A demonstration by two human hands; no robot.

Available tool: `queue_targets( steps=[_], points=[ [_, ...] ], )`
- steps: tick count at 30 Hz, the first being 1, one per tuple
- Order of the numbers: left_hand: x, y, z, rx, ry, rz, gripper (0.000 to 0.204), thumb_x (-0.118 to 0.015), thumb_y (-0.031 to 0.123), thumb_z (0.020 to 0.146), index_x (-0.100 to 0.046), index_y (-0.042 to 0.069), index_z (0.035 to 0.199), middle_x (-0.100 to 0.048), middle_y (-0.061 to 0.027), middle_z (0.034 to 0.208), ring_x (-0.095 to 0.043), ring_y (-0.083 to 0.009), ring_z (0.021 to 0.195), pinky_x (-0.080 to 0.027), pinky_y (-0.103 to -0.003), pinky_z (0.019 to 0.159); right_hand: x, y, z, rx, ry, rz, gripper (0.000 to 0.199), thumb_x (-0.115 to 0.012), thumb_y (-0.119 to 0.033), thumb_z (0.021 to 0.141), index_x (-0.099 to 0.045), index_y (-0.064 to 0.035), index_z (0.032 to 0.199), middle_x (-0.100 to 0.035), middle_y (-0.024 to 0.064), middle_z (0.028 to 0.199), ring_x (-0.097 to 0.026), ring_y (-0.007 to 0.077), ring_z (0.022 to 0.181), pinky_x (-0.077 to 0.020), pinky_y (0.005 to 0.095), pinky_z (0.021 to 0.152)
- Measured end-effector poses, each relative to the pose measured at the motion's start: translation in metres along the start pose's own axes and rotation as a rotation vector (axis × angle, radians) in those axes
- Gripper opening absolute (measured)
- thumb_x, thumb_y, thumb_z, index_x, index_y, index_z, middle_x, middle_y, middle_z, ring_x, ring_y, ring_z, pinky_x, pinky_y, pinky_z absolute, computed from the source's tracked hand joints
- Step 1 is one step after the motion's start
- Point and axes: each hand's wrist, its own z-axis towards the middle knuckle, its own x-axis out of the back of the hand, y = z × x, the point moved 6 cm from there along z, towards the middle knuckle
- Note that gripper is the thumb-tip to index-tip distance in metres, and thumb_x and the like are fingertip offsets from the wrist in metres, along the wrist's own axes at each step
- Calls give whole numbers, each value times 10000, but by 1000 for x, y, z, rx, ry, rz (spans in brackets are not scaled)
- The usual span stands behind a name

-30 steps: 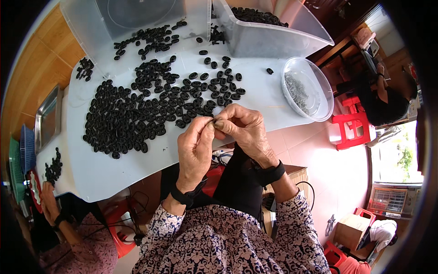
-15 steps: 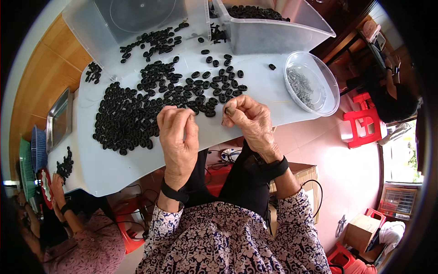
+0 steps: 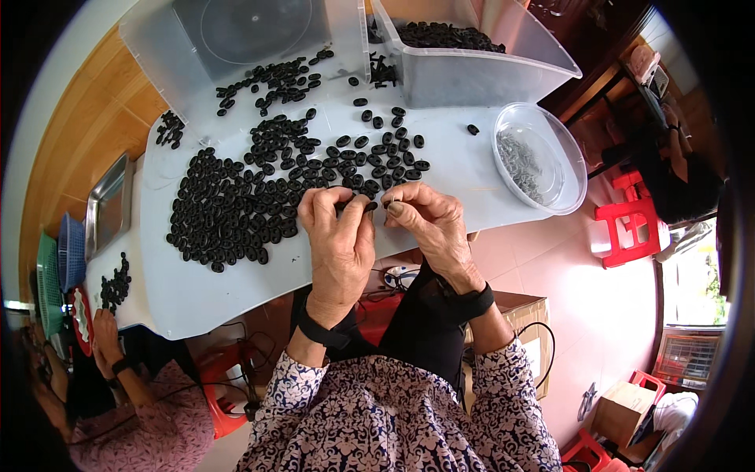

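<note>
- My left hand [image 3: 340, 236] and right hand [image 3: 429, 224] meet at the near edge of the white table [image 3: 464, 169], fingertips facing each other with only a small gap between them.
- Grip, left: thumb and first fingers pinched shut on one small black oval piece [image 3: 355, 207], which shows just past the fingertips on the far side.
- Grip, right: fingers curled in and closed at the tips. Something small and dark sits at the thumb, but it is too small to name, so I cannot tell what, if anything, this hand holds.
- The main heap of black oval pieces [image 3: 252, 200] lies on the table to the left of and beyond my pinch, its nearest pieces just beside my left knuckles.
- A clear round bowl [image 3: 543, 157] with fine grey metal bits in it stands to the right of my right hand, well apart from the heap.
- Far beyond both hands: a clear bin [image 3: 472, 59] loaded with more black pieces, and left of it a flat clear lid [image 3: 244, 31].
- Step in hand, as I judge it: working on a single piece held between both hands, likely fitting or checking it. Mid-cycle, since most of the heap remains loose.
- The next move seems to call for a steady left pinch while the right fingertips close the last gap squarely. A slip would drop the piece off the near table edge.
- A second person's hand [image 3: 106, 334] is at the table's far left corner, clear of mine.
</note>
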Motion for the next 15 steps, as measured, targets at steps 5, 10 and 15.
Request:
queue_targets(
  steps=[5, 10, 15],
  points=[
    [0, -21, -3, 544, -56, -783, 184, -591, 156, 943, -647, -7, 1010, -616, -42, 777, -557, -100, 718, -451, -243, 708, 0, 0, -3, -17, -48, 13, 153, -681, -60, 878, -672, -15, 1025, -629, -27, 837, -548, 30, 759, -471, 185, 677],
    [-10, -34, -9, 606, -40, -1167, 252, -592, 245, 951, -655, 1, 970, -597, -3, 740, -532, -66, 704, -416, -215, 677, -8, -3, -3, 15, -86, 36, 201, -680, -11, 864, -644, -33, 1061, -605, -47, 856, -521, 12, 738, -458, 176, 653],
    [-7, -27, -5, 626, -94, -1008, 253, -585, 245, 954, -644, -1, 934, -579, 6, 732, -524, -63, 701, -410, -209, 651, -7, -4, -3, -15, -97, -15, 252, -697, -10, 848, -627, -44, 1088, -595, -54, 848, -504, -2, 745, -437, 163, 654]
  ],
)
